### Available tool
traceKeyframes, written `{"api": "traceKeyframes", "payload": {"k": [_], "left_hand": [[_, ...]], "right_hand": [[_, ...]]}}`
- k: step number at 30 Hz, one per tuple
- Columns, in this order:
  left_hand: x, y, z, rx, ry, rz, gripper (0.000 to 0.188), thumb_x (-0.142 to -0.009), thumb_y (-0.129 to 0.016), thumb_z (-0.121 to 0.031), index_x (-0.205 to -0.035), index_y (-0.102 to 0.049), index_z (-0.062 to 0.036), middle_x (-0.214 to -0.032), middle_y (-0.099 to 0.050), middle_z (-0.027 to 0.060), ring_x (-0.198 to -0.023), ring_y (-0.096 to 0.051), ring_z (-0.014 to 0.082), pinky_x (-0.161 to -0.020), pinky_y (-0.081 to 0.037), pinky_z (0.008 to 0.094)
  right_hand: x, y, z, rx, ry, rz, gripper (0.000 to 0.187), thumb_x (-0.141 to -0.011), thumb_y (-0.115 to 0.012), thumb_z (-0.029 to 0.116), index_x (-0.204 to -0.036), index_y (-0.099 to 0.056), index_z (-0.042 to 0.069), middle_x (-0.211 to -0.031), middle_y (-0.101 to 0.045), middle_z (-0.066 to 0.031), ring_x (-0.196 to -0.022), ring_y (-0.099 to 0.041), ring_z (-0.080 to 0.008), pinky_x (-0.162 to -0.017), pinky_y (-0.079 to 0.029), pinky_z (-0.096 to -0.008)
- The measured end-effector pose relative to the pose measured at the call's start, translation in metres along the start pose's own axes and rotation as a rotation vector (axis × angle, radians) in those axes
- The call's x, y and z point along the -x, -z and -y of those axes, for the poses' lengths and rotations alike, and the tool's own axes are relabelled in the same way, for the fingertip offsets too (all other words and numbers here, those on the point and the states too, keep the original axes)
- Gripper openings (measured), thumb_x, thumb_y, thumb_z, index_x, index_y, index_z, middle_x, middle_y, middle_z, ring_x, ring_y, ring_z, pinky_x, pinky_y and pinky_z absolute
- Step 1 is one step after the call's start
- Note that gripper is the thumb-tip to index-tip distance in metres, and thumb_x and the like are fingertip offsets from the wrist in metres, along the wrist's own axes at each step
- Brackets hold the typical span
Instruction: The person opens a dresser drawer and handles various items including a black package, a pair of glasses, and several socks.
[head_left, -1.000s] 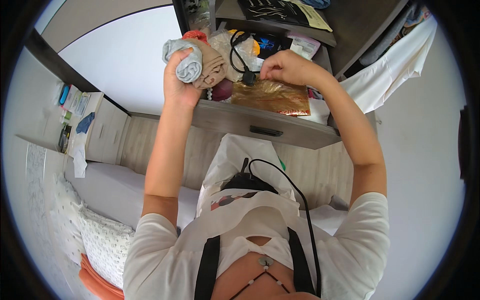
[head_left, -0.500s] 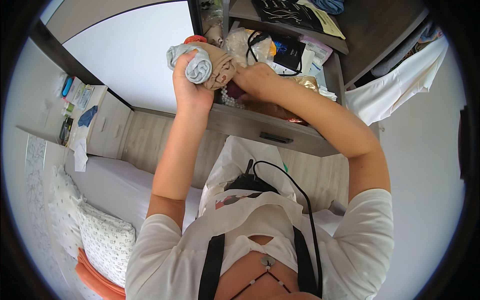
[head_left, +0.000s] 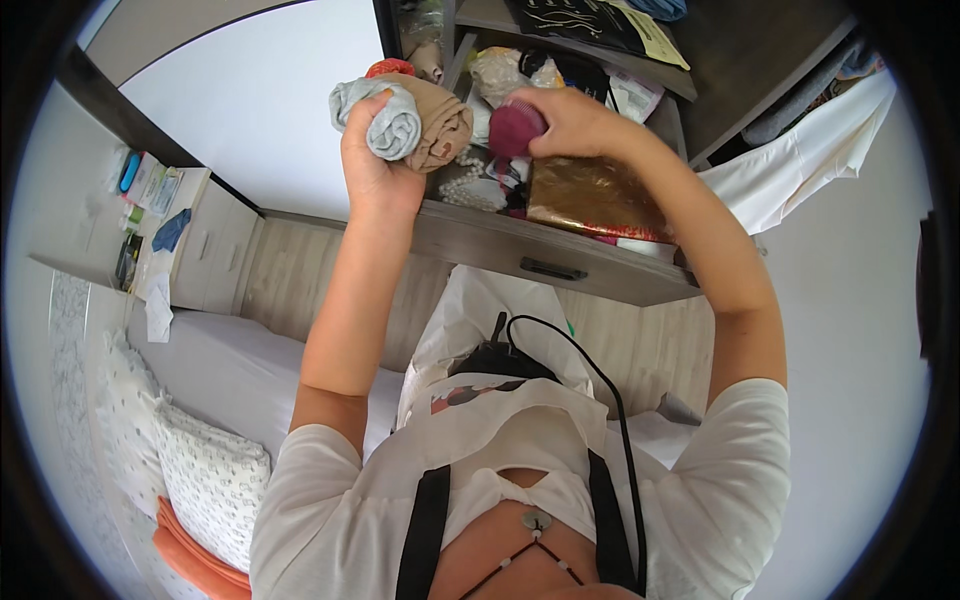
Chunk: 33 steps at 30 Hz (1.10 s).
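My left hand (head_left: pixel 378 165) is closed round a bundle of rolled cloth above the drawer's left front corner. In it are a light grey roll (head_left: pixel 393 135), a tan roll (head_left: pixel 440 122) and a red piece (head_left: pixel 390 68) behind them. My right hand (head_left: pixel 565 122) grips a maroon rounded object (head_left: pixel 517 128) over the open drawer (head_left: pixel 480 222); I cannot make out its kind. Below it lie a string of white beads (head_left: pixel 462 185) and a shiny gold package (head_left: pixel 590 195).
Clear plastic bags (head_left: pixel 497 75) and papers (head_left: pixel 632 98) fill the back of the drawer. A shelf holding a black and yellow package (head_left: pixel 600 32) overhangs it. White cloth (head_left: pixel 800 190) hangs at the right. The bed (head_left: pixel 250 365) stands at the lower left.
My right hand has risen out of the drawer and moved right with the maroon object, uncovering the beads and gold package. My left hand keeps its bundle almost in place.
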<state>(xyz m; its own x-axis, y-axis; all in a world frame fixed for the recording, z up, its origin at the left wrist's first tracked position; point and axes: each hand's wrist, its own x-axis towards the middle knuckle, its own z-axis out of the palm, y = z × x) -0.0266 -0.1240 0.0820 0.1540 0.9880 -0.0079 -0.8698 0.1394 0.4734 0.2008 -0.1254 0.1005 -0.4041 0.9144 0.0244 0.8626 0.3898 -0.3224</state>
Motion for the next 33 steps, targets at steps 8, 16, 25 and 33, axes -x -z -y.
{"api": "traceKeyframes", "payload": {"k": [8,16,25,33], "left_hand": [[-0.005,0.004,-0.001,0.053,0.18,0.144,0.034,-0.071,-0.058,-0.019,-0.101,-0.054,-0.0037,-0.096,-0.059,0.01,-0.089,-0.057,0.027,-0.08,-0.047,0.0416],[0.004,-0.009,0.009,-0.023,0.36,0.127,0.036,-0.071,-0.058,-0.021,-0.103,-0.053,-0.0061,-0.099,-0.058,0.0122,-0.092,-0.056,0.0298,-0.083,-0.045,0.0442],[0.017,-0.028,0.036,-0.149,0.451,0.172,0.038,-0.07,-0.06,-0.019,-0.104,-0.051,-0.0037,-0.097,-0.058,0.0118,-0.09,-0.057,0.0272,-0.081,-0.046,0.0393],[0.03,-0.048,0.06,-0.175,0.421,0.193,0.032,-0.069,-0.063,-0.013,-0.098,-0.054,-0.0039,-0.091,-0.059,0.0071,-0.085,-0.058,0.0214,-0.078,-0.046,0.0337]], "right_hand": [[0.035,0.034,-0.003,-0.77,-0.279,-0.095,0.054,-0.075,-0.065,0.036,-0.118,-0.048,0.008,-0.1,-0.056,-0.0029,-0.09,-0.053,-0.0105,-0.077,-0.045,-0.0238],[0.07,0.035,0.029,-1.018,-0.288,-0.263,0.058,-0.077,-0.064,0.022,-0.126,-0.037,0.01,-0.114,-0.048,-0.0075,-0.102,-0.051,-0.0165,-0.076,-0.051,-0.0297],[0.14,0.059,-0.019,-0.882,-0.612,-0.472,0.045,-0.078,-0.058,0.029,-0.115,-0.045,0.006,-0.104,-0.054,-0.007,-0.092,-0.054,-0.0156,-0.071,-0.05,-0.03],[0.163,0.044,-0.021,-0.149,-0.564,-0.146,0.045,-0.072,-0.061,0.038,-0.096,-0.055,0.001,-0.08,-0.058,-0.0117,-0.076,-0.056,-0.02,-0.068,-0.044,-0.0292]]}}
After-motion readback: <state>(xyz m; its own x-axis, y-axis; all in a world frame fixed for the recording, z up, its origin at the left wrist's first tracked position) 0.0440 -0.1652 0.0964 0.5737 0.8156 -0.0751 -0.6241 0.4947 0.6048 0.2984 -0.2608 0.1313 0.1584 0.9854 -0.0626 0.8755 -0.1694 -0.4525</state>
